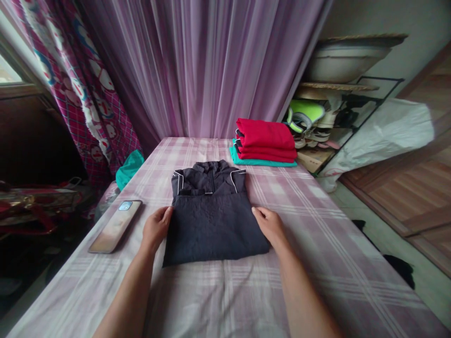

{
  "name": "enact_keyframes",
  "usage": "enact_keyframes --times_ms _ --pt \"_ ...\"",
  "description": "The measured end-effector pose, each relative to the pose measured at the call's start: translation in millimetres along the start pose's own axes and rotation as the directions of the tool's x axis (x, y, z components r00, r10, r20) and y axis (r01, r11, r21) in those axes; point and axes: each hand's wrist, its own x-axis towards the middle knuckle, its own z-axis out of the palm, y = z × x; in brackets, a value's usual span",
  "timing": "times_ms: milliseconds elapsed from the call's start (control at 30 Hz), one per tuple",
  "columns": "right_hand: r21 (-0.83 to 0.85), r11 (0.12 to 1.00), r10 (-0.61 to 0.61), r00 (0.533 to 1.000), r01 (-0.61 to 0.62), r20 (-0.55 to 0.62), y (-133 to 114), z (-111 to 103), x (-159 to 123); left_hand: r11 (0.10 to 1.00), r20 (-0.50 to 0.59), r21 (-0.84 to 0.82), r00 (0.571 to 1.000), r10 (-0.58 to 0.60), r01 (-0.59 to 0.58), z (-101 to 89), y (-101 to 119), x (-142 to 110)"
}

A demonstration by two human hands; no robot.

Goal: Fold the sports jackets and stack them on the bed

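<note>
A dark jacket (214, 230) with white piping lies folded on the table, its collar and front zip facing up at the far end. Its lower part is folded up over the chest, and the near edge is a little uneven. At the jacket's left edge, my left hand (157, 228) is closed, with the thumb on top and the other fingers mostly hidden. On the opposite side my right hand (271, 227) pinches the right edge in the same way. Both hands rest low, close to the cloth.
A checked cloth (225, 300) covers the table. To the left lies a phone (116, 227). Red folded clothes (266, 138) sit on a teal folded garment (264, 162) at the back right. Behind hangs a purple curtain (211, 65); a shoe rack (373, 108) stands at right.
</note>
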Motion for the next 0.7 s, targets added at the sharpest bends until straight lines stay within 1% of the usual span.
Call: enact_keyframes --times_ms 67,100,167,300,433,600,700 --pt "0.235 0.972 -0.007 1.0 0.005 0.006 2.0 2.1 0.4 0.997 0.013 -0.075 1.0 -0.006 0.007 0.6 -5.3 1.6" --pt "0.315 0.949 -0.008 1.0 0.0 0.022 1.7 2.3 0.7 0.995 0.022 -0.095 1.0 -0.009 0.011 0.1 -6.7 1.8" --pt "0.384 0.923 -0.002 0.998 -0.024 0.069 -0.5 1.6 1.4 0.994 0.039 -0.109 0.999 -0.006 0.01 -1.4 -7.1 1.2" --pt "0.36 0.932 0.004 0.993 -0.047 0.12 -6.0 -1.3 1.9 0.998 0.055 -0.061 0.998 0.02 -0.016 -3.5 -2.2 -2.1" --pt "0.308 0.951 -0.035 0.989 -0.011 0.142 -7.8 -2.6 0.6 0.999 0.067 0.005 0.997 0.047 -0.047 -4.9 5.1 -6.0" --pt "0.255 0.967 -0.069 0.984 0.025 0.166 -9.1 -1.2 -0.8 0.995 0.12 0.086 0.992 0.045 -0.056 -6.4 14.2 -10.2" --pt "0.278 0.96 -0.091 0.976 0.034 0.196 -11.4 0.4 -0.7 0.994 0.091 0.08 0.994 0.062 -0.07 -4.8 16.4 -11.8"
